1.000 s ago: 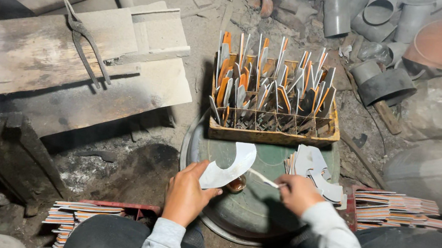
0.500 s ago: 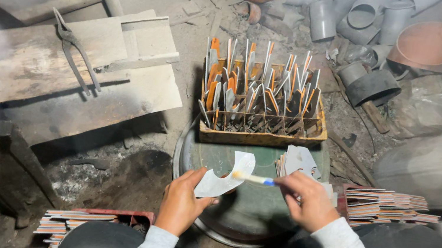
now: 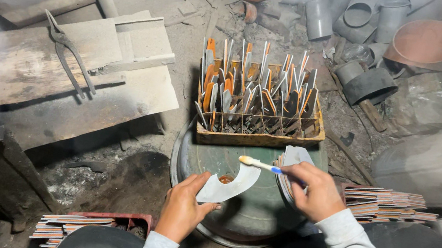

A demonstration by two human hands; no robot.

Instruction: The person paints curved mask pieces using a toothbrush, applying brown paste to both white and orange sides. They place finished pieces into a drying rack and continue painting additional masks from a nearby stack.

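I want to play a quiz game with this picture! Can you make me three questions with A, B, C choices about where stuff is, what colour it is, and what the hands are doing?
1. Where do the metal tongs lie?
A. on the grey board at the left
B. inside the wooden crate
C. in the round pan

2. What colour is the handle of the brush?
A. red
B. blue
C. green

3. What is the left hand doing?
A. resting flat on the floor
B. holding a curved grey sheet piece
C. gripping the tongs

Answers:
1. A: the tongs rest on the board, far from the crate and the pan.
2. B: the part of the handle by the right hand is blue.
3. B: its fingers pinch the curved piece over the pan.
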